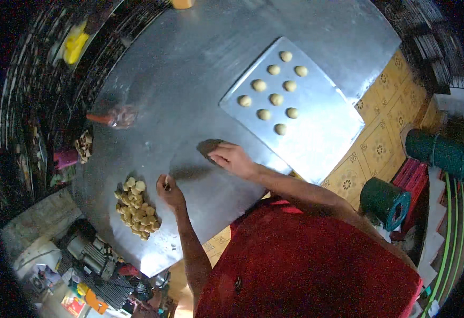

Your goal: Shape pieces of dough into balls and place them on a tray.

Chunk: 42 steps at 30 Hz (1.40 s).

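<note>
Just right of the dough pile, my left hand (172, 196) is closed, and a small pale piece of dough (167, 180) shows at its fingertips. Above the middle of the metal table (189, 69), my right hand (235, 160) has its fingers curled together. Whatever those fingers hold, if anything, is hidden; a dark shadow lies beside them. The pile of dough pieces (137, 211) lies on the table's near left part. Up and to the right of my right hand, a metal baking tray (322, 135) bears several round dough balls, spaced apart in rows toward its far left half.
A clear plastic bag with an orange-red end (116, 117) lies by the table's left edge. Below that edge stands a motor with a finned housing (86, 253). On the patterned floor (370, 138) to the right are a dark green cylinder (383, 204) and stacked pink material (409, 180).
</note>
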Available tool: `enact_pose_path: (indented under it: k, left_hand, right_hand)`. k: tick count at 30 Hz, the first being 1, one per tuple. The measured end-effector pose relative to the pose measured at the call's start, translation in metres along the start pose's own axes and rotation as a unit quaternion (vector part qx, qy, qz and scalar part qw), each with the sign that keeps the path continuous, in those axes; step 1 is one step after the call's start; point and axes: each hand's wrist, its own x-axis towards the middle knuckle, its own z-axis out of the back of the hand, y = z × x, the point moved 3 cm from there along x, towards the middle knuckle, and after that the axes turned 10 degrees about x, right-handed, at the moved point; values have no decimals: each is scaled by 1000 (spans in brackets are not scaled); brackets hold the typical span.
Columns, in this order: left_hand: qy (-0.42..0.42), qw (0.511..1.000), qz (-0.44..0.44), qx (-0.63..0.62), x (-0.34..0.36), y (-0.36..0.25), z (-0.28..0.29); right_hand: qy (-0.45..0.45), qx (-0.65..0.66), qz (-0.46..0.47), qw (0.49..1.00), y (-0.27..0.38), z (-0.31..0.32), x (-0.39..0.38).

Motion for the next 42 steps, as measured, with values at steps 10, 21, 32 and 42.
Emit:
enact_pose_path:
  k: [10,21,32,42]
  left_hand:
    - [328,888,-222,-232,-75,-395,-182]
    - [196,930,-251,-183,-117,-316,-145]
    - [-107,976,-63,182,29,53,40]
    - [-57,995,42,72,62,95,85]
  right_hand:
    - [-187,-209,-21,960,26,317,-32]
    - [-247,-283,-11,927,21,289,-54]
    - [117,-309,76,941,11,-41,15]
    - [138,-406,75,900,2,-52,20]
